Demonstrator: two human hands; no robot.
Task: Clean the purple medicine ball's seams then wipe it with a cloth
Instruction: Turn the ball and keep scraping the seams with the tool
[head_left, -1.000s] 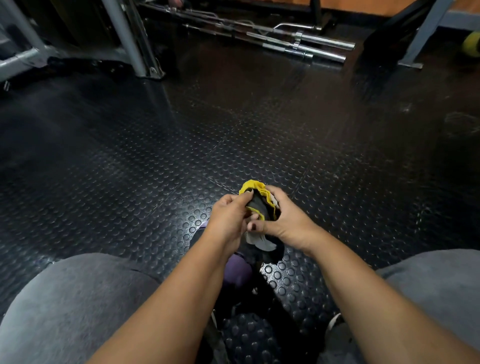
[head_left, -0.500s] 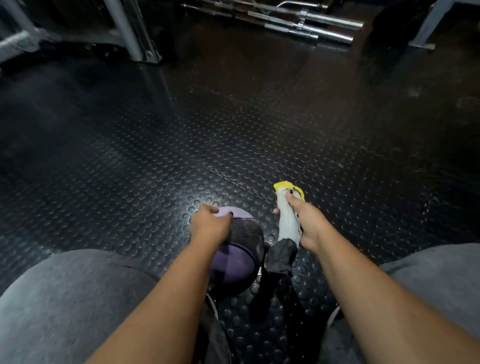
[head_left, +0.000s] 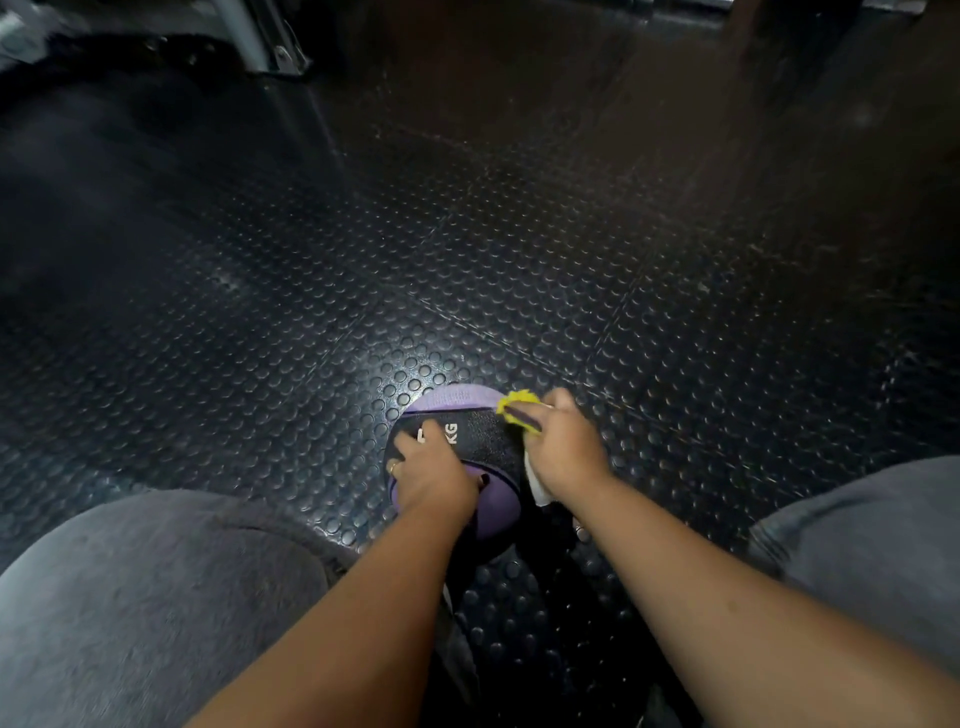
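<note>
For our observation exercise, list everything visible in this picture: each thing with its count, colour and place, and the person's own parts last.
medicine ball: one, purple and black, white "KG" marking, on the floor between the knees
cloth: one, yellow-edged with white, at the ball's right edge
floor: one, black studded rubber, all around
metal frame leg: one, grey, far left
ring: one, gold-coloured, on the left hand
knees: two, in grey trousers, bottom corners
left hand: one, rests on the ball
right hand: one, grips the cloth
</note>
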